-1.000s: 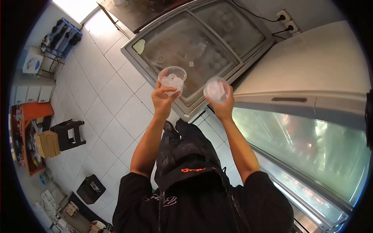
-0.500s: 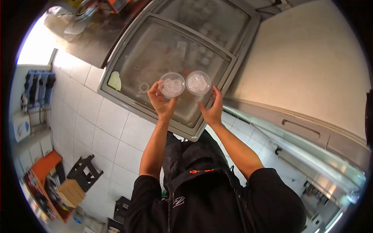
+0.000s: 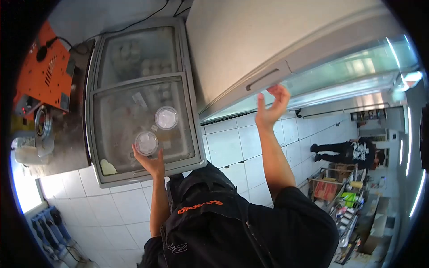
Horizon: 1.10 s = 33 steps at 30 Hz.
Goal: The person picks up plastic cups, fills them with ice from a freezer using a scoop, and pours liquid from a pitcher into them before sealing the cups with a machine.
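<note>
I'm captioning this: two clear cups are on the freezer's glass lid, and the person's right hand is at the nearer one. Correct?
Not the right hand: the head view shows the left hand at the nearer cup. The rest holds.

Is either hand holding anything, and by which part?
The left hand is at the near side of the nearer clear cup; whether it grips can't be told. The right hand is open and holds nothing visible.

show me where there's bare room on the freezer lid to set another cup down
Far glass pane, beyond the crossbar: looks bare on top. Near glass pane: free between its left frame and the nearer plastic cup. Crowded: around that cup, the farther plastic cup and left hand.
</note>
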Tool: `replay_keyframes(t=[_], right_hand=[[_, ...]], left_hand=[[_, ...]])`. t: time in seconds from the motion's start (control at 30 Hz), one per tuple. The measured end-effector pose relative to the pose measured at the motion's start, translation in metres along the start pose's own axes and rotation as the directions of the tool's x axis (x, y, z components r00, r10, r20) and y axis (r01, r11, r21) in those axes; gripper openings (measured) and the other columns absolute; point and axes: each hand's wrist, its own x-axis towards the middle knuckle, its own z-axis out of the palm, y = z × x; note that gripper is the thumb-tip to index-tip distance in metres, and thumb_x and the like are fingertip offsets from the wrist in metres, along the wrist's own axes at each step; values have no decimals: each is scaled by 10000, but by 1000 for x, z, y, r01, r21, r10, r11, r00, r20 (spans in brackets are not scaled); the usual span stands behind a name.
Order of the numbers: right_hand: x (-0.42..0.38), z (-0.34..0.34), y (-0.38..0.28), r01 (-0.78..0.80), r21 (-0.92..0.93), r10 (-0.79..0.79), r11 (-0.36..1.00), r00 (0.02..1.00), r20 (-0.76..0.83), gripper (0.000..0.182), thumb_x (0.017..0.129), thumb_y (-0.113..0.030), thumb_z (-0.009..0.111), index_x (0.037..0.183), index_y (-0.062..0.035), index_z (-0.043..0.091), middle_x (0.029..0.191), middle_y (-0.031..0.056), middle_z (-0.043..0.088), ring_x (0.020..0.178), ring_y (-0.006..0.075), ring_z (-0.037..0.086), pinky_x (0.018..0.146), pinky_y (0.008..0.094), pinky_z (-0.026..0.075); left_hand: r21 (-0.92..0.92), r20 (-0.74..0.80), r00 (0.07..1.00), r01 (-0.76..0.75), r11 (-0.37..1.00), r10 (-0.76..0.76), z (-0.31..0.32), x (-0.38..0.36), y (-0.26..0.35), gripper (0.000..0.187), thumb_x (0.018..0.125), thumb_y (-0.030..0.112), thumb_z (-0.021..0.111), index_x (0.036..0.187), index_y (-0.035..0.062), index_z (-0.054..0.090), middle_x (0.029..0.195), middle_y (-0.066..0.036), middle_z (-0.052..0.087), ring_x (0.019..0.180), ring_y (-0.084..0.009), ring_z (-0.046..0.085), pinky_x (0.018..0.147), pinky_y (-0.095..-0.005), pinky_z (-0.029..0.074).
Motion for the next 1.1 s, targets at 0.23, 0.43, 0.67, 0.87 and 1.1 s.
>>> replay_keyframes(t=[0.23, 0.43, 0.67, 0.87, 1.1], right_hand=[[16, 38, -44, -118, -313, 44, 943, 972, -233, 700, 633, -41, 800, 1226, -40, 429, 1228, 174, 454, 1071, 327, 516, 831, 424, 499], [24, 45, -69, -126, -429, -2, 894, 959, -284, 748, 632, -2, 719, 1269, 8, 328, 1326, 207, 354, 1207, 423, 468, 823, 500, 557], [3, 25, -73, -148, -352, 36, 924, 952, -304, 742, 640, 8, 704, 1296, 15, 356, 1371, 201, 368, 1108, 386, 565, 802, 460, 552], [-83, -80, -85, -155, -363, 53, 919, 960, -276, 685, 762, -31, 703, 1350, 19, 355, 1412, 193, 393, 1124, 274, 513, 897, 386, 470], [-223, -121, -82, -892, 35, 841, 451, 411, -351, 869, 901, -170, 710, 1495, 96, 135, 1478, 279, 247, 1264, 333, 443, 987, 358, 482]], left_hand=[[-86, -9, 997, -73, 994, 73, -17, 0, -14, 1180, 667, 14, 871, 1573, 9, 115, 1578, -218, 233, 1469, -393, 266, 1226, -491, 218], [110, -67, 912, -396, 912, 405, -62, -14, 44, 1027, 824, 217, 791, 1556, -29, 116, 1579, -243, 204, 1486, -422, 193, 1208, -559, 208], [122, 17, 753, -654, 746, 658, -87, -5, 101, 828, 821, 111, 698, 1509, -19, 256, 1542, -261, 279, 1456, -459, 258, 1185, -580, 231], [-123, 196, 713, -663, 739, 673, -59, -2, 129, 640, 783, 50, 685, 1373, -22, 447, 1432, -261, 435, 1384, -465, 395, 1139, -569, 315], [-381, 498, 573, -530, 758, 651, -3, -7, 147, 448, 745, -5, 708, 1184, -9, 617, 1355, -221, 529, 1264, -421, 540, 1054, -488, 443]])
